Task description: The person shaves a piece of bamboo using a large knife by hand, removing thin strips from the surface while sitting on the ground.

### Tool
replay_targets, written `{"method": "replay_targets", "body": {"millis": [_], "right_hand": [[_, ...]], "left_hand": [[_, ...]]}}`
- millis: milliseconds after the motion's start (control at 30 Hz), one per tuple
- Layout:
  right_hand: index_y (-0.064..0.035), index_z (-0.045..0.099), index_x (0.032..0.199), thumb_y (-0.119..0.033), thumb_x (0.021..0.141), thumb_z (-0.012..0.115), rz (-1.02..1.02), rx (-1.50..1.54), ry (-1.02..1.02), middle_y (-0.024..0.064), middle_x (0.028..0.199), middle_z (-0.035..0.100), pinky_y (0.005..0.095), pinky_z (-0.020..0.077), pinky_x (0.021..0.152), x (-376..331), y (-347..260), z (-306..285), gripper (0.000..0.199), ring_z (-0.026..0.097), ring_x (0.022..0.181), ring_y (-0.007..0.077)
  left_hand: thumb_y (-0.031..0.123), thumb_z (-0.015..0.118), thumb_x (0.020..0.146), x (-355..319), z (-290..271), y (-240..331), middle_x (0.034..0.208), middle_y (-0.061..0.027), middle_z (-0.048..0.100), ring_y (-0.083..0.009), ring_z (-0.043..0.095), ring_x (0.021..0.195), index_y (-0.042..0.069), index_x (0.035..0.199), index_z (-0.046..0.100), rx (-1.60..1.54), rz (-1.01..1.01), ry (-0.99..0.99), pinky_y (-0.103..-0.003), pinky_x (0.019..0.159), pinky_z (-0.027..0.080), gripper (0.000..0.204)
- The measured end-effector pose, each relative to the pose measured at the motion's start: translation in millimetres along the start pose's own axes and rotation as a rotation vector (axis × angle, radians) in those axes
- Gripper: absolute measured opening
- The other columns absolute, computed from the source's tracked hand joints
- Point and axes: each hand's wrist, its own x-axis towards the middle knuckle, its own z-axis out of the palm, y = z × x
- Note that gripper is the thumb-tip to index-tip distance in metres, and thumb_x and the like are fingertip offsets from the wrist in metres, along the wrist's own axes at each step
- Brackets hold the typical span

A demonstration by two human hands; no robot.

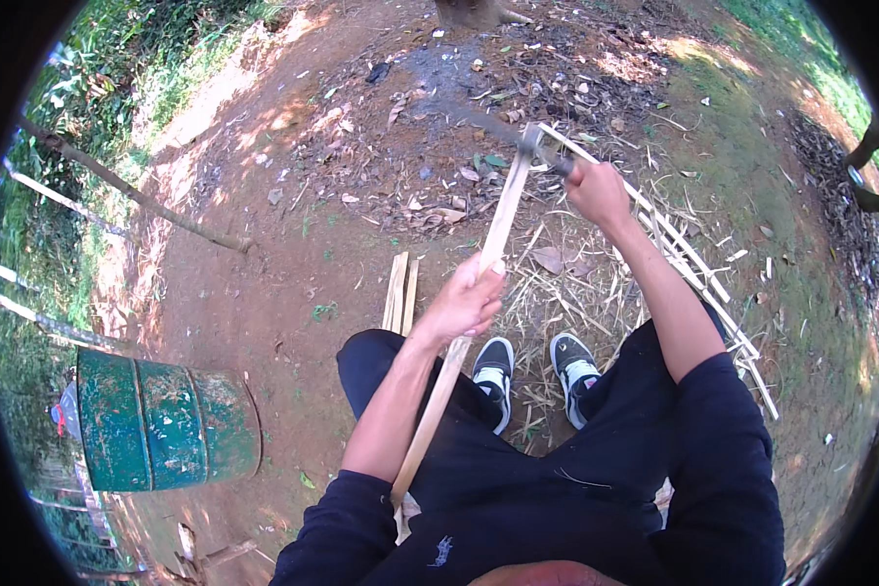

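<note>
Left hand (pixel 467 296) is wrapping around the middle of a long pale wooden strip (pixel 506 215), which is slanting up from the lap (pixel 566 483) with its top end meeting the knife (pixel 498 129); right hand (pixel 599 195) is gripping the knife's handle. Strip is looking light and fairly stiff, probably flexing a little, with likely splintery edges and a tendency to split along its length. Mid-length is offering the safest hold, fingers wrapping well below the blade.
</note>
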Motion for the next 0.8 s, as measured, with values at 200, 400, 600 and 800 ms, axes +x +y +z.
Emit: {"method": "replay_targets", "body": {"millis": [200, 400, 600, 800], "right_hand": [[-0.0062, 0.065, 0.079, -0.012, 0.082, 0.057, 0.123, 0.219, -0.331, 0.0126, 0.060, 0.064, 0.0412, 0.0533, 0.051, -17, -39, -17, 0.010, 0.063, 0.049, 0.0245], [-0.0073, 0.058, 0.072, -0.009, 0.081, 0.056, -0.183, 0.113, -0.118, 0.0105, 0.055, 0.059, 0.0403, 0.0529, 0.051, -20, -19, -8, 0.010, 0.062, 0.050, 0.0266], [-0.0067, 0.058, 0.072, -0.013, 0.083, 0.056, -0.104, 0.098, -0.199, 0.0109, 0.056, 0.060, 0.0414, 0.0524, 0.051, -30, -51, -7, 0.013, 0.062, 0.050, 0.0279], [-0.0093, 0.060, 0.069, -0.010, 0.079, 0.060, -0.102, 0.099, -0.145, 0.0055, 0.055, 0.060, 0.0350, 0.0494, 0.044, -11, -18, -2, 0.010, 0.058, 0.045, 0.0186]], "left_hand": [[0.026, 0.044, 0.105, 4, -5, -3, 0.064, 0.0059, 0.034, -0.0012, 0.029, 0.041, 0.011, 0.108, 0.041, -0.001, 0.028, 0.065, -0.020, 0.030, 0.025, 0.015], [0.027, 0.044, 0.106, -6, -10, 13, 0.065, 0.0063, 0.034, -0.0008, 0.029, 0.041, 0.012, 0.105, 0.042, 0.037, 0.106, 0.099, -0.018, 0.031, 0.023, 0.015], [0.026, 0.044, 0.106, -7, -33, 11, 0.065, 0.0059, 0.034, -0.0007, 0.028, 0.041, 0.013, 0.098, 0.039, 0.027, 0.136, 0.214, -0.018, 0.031, 0.023, 0.016], [0.024, 0.043, 0.106, -10, -16, 14, 0.064, 0.0066, 0.033, -0.0010, 0.028, 0.041, 0.012, 0.098, 0.040, 0.009, 0.128, 0.099, -0.019, 0.031, 0.024, 0.015]]}}
